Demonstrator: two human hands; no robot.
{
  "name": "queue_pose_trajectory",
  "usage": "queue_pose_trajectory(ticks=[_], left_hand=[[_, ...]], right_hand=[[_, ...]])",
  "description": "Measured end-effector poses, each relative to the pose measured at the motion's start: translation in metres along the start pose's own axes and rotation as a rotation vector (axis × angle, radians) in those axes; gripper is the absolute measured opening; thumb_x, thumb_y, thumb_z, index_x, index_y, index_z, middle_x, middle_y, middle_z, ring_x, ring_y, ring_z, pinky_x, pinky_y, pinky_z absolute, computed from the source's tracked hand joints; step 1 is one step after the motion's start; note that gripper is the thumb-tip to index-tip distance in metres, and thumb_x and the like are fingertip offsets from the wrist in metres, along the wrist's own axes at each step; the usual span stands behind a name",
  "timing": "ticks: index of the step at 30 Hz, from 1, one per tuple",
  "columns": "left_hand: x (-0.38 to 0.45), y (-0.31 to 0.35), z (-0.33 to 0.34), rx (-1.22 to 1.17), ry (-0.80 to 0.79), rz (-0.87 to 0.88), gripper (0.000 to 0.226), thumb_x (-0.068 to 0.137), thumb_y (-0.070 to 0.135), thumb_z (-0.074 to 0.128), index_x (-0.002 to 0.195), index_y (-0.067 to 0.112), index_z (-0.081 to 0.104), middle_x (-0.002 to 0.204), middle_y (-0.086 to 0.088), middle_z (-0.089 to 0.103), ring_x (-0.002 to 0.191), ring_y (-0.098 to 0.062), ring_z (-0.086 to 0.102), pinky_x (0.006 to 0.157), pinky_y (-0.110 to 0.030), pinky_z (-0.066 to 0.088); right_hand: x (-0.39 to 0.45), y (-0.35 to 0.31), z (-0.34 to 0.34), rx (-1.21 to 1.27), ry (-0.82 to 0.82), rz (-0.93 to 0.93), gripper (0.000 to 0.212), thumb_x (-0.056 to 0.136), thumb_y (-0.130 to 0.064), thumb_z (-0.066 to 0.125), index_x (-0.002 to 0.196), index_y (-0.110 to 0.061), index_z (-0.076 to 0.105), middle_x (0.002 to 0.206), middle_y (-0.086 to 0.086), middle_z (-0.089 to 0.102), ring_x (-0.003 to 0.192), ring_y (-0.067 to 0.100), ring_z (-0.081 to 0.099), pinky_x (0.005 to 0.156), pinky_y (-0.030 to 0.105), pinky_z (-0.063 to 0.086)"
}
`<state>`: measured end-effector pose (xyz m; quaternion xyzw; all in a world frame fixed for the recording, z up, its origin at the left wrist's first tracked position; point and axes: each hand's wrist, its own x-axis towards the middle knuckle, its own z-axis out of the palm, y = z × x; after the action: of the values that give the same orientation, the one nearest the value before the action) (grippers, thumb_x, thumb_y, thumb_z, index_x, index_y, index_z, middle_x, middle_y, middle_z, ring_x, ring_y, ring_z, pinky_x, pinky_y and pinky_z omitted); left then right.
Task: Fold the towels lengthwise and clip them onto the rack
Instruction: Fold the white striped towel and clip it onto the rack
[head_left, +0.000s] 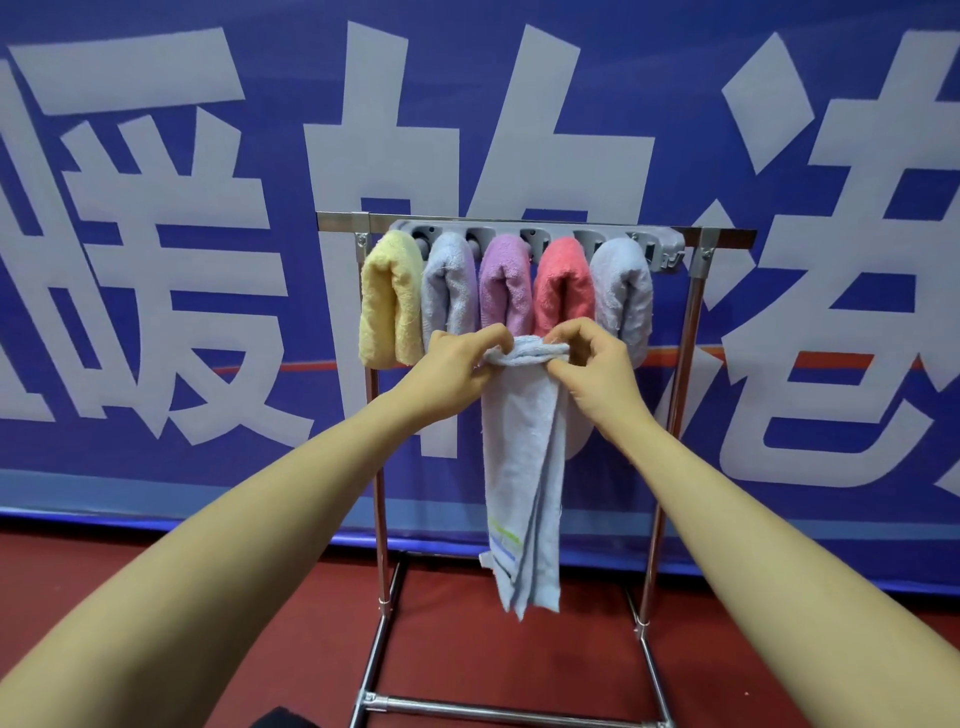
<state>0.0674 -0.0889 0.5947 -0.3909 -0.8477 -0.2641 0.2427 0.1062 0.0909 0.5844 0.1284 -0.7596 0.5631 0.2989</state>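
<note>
Both hands, left hand (451, 372) and right hand (597, 365), are pinched on the bunched top of a pale blue terry towel (522, 467) hanging down just below the grey clip bar (540, 236) of the steel rack (696, 312), which already holds five folded towels: yellow (389, 296), pale blue, purple, coral and pale blue.

Five towels (506, 291) hang side by side on the rack (696, 332).

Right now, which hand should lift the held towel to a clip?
Probably right. Both hands pinch the grey towel's top fold; the right hand sits nearer the grey clip bar's right end, where a slot may be free.
</note>
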Motion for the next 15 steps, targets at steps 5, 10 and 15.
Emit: queue_pose_trajectory(ticks=[5,10,15], left_hand=[[0.0052,-0.0006,-0.0032,0.111,0.01,0.029,0.018,0.092,0.012,0.053,0.109,0.013,0.06,0.076,0.008,0.056,0.067,-0.014,0.046,0.078,-0.029,0.027],[0.0073,-0.0095,-0.0065,0.475,-0.035,0.179,0.023,0.09,0.036,0.05,0.094,0.015,0.061,0.084,0.0,0.059,0.083,-0.026,0.054,0.071,-0.033,0.023],[0.0083,-0.0017,-0.0048,0.417,-0.014,0.111,0.03,0.087,0.041,0.052,0.091,0.012,0.059,0.08,0.002,0.055,0.081,-0.025,0.055,0.075,-0.035,0.027]], right_hand=[[0.0075,-0.0011,-0.0028,-0.226,-0.027,-0.093,0.032,0.082,0.008,0.056,0.106,-0.01,0.066,0.101,0.001,0.063,0.096,0.013,0.059,0.087,0.02,0.046],[0.009,-0.0021,-0.0038,-0.363,-0.042,-0.187,0.026,0.082,0.007,0.055,0.1,-0.006,0.068,0.095,0.003,0.062,0.086,0.01,0.055,0.076,0.006,0.037],[0.009,-0.0009,-0.0024,-0.501,-0.099,-0.253,0.03,0.081,0.011,0.052,0.106,-0.001,0.066,0.098,0.013,0.059,0.09,0.019,0.055,0.081,0.015,0.038]])
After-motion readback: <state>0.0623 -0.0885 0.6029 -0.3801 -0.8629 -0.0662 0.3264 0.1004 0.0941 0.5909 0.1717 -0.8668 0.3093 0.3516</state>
